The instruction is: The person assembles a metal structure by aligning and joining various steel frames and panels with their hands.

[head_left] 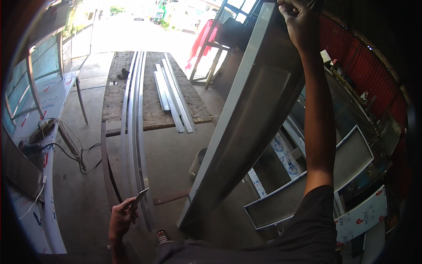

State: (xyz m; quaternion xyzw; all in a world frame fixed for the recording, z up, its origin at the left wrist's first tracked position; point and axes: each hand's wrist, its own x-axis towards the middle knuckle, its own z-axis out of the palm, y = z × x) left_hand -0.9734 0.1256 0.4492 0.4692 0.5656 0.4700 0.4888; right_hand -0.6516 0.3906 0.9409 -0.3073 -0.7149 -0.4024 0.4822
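Observation:
In my left hand (123,218), low in the view, is a small knife (141,194), its pale blade pointing up and to the right. My right arm reaches up high, and my right hand (299,20) is closed at the upper end of a tall grey door panel (263,92). What its fingers pinch there, at the top edge of the picture, I cannot make out. The panel stands tilted in front of me, its light metal edge (228,112) running from the floor up to the top.
Long metal profiles (134,123) and shorter ones (173,94) lie on a wooden board (149,61). At left is a film-covered bench (55,189) with cables (72,152). Framed panels (303,189) lean at right. A bucket (198,163) stands behind the door panel.

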